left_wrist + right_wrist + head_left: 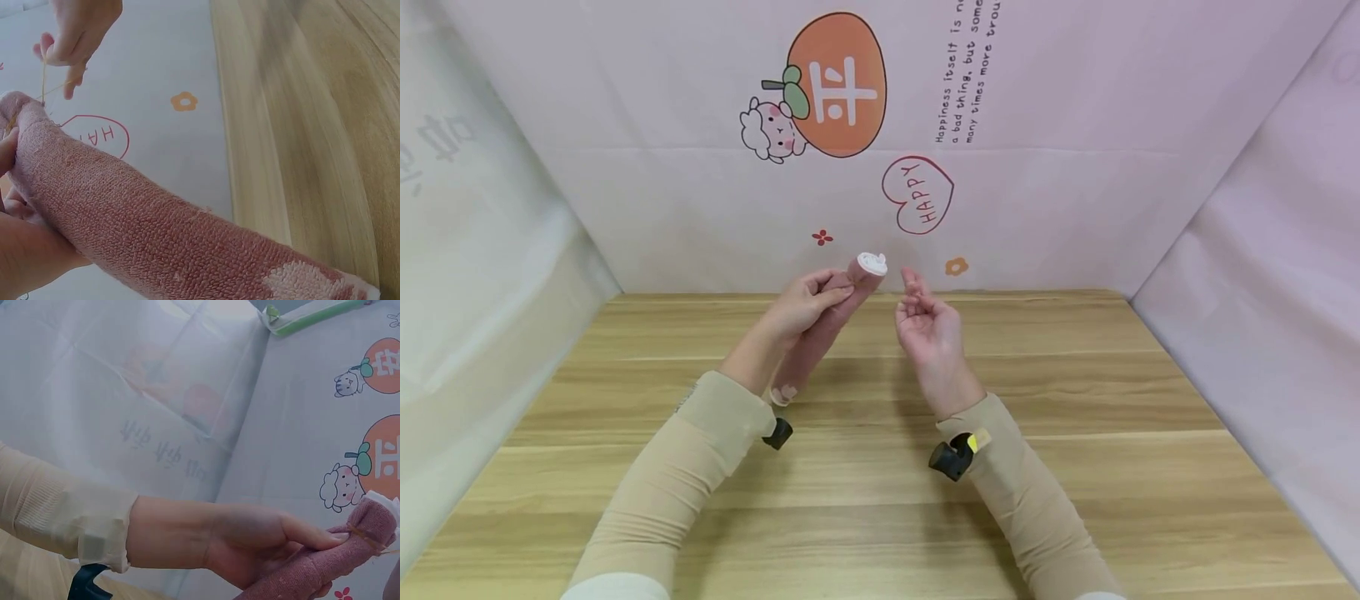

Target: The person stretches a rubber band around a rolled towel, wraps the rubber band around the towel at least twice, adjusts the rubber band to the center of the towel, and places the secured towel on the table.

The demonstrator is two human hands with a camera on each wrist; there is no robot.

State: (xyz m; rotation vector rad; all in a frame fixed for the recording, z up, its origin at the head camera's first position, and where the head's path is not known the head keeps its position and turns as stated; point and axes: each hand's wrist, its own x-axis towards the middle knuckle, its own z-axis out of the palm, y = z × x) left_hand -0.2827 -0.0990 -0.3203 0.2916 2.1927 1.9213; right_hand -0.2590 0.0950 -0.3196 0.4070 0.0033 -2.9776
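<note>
A rolled pink terry towel [820, 340] slants above the table, its upper end showing a white spiral of folds. My left hand [808, 302] grips the roll just below that end, thumb pressed along its side. Around the upper end runs a thin yellowish rubber band [367, 537]. In the left wrist view, strands of the band stretch from the towel to my right hand [84, 28], whose fingers hook and hold it. In the head view the right hand [931, 327] is a little to the right of the towel, palm turned up.
A wood-grain table [880, 517] spreads beneath both hands. Behind it hangs a white printed cloth [1060, 192] with a heart, flowers and lettering; more white cloth [482, 250] encloses the sides. Dark wrist cameras [951, 458] sit on the sleeves.
</note>
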